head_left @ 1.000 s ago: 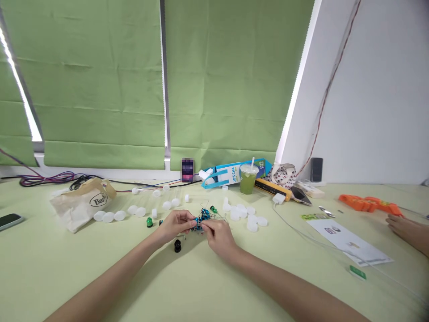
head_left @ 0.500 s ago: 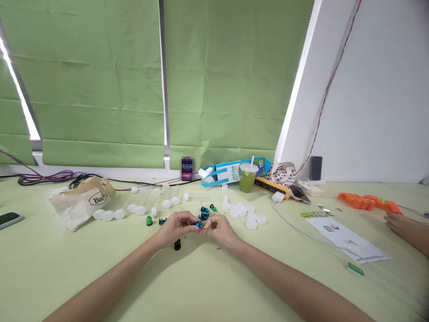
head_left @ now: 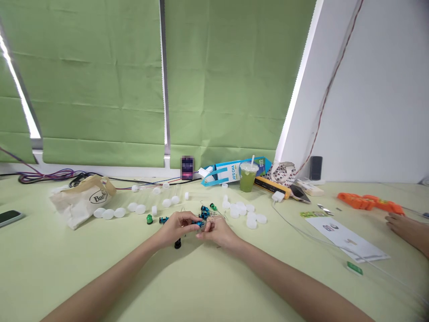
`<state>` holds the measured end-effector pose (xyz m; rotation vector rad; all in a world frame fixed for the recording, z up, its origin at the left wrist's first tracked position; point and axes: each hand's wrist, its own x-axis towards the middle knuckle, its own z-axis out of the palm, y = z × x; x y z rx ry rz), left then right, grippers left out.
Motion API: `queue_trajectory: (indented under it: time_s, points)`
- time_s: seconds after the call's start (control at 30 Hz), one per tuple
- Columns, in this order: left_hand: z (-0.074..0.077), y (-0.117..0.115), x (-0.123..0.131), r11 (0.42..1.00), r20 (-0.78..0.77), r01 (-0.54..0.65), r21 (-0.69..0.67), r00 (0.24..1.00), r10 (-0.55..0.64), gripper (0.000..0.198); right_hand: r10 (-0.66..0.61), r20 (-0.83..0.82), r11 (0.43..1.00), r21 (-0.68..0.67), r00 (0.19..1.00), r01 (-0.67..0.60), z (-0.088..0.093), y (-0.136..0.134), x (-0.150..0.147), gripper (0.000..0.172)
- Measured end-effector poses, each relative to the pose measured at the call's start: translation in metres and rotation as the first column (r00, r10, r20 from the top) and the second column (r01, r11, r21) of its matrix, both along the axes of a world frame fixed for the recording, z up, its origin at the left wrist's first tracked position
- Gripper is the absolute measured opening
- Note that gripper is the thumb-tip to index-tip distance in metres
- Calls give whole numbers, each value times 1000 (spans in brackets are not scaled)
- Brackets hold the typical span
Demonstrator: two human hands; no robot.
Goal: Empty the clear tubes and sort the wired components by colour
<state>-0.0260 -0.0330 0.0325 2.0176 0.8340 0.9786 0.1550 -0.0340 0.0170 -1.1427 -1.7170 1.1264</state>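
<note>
My left hand [head_left: 176,229] is closed in a pinch on a small shiny blue part [head_left: 199,223]. Close beside it, my right hand [head_left: 217,231] has its fingers curled round a thin metal rod [head_left: 217,218]; the fingers hide most of it. Just beyond the fingertips lies a cluster of similar blue parts [head_left: 204,212] with thin wire-like pieces among them. A green part [head_left: 213,206] rests past the cluster. Left of my left hand are another blue part [head_left: 163,220] and a green one [head_left: 149,219]. A black part [head_left: 178,243] stands below my left wrist.
White round caps [head_left: 119,213] and clear tubes lie left of centre, more white caps [head_left: 241,209] to the right. Behind stand a cloth bag [head_left: 77,208] and a green drink cup [head_left: 248,179]. A cable crosses a paper sheet [head_left: 348,241]. Another person's hand [head_left: 405,228] is near an orange object [head_left: 368,203].
My right fingers have curled in and turned slightly, and the thin rod now shows above them. My left hand keeps its pinch on the blue part.
</note>
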Motion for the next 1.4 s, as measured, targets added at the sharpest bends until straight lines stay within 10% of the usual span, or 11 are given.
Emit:
queue_trajectory:
  time_s: [0.27,0.63,1.4]
  points:
    - [3,1,-2,999,18,-10,-31,1000,11,28,154,-229,972,-139,961,-189,9,-6,-2,34]
    - [-2,4,-3,998,-11,6,-57,1000,-6,29,-27,-163,997,-79,986,14,-4,-1,-2,22]
    - [7,-3,-1,998,-89,27,-57,996,-32,31,0,-155,999,-34,988,-5,-14,3,-11,18]
